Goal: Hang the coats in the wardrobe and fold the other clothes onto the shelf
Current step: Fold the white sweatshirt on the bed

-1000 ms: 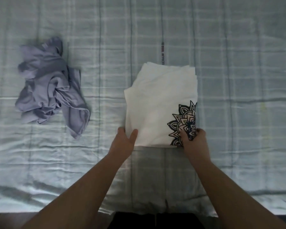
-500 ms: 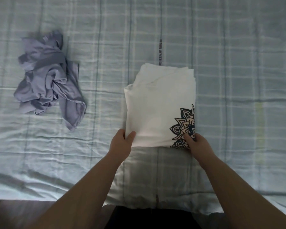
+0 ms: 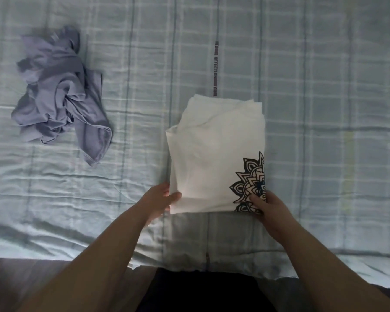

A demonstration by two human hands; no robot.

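A folded white shirt (image 3: 214, 158) is lying on the bed (image 3: 324, 109). The left hand (image 3: 160, 200) is gripping its near left corner, thumb on top; the right hand (image 3: 267, 206) is pinching its near right corner over the dark print. A crumpled purple garment (image 3: 59, 97) is sitting well apart on the left.

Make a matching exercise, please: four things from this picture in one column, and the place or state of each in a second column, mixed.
Column 1:
1. white shirt
2. purple garment
3. left hand
4. right hand

Column 2:
A. crumpled, lying apart on the bedsheet
B. grips the near corner on the mandala print
C. folded into a rectangle
D. grips the plain near corner

Pairs: 1-C, 2-A, 3-D, 4-B
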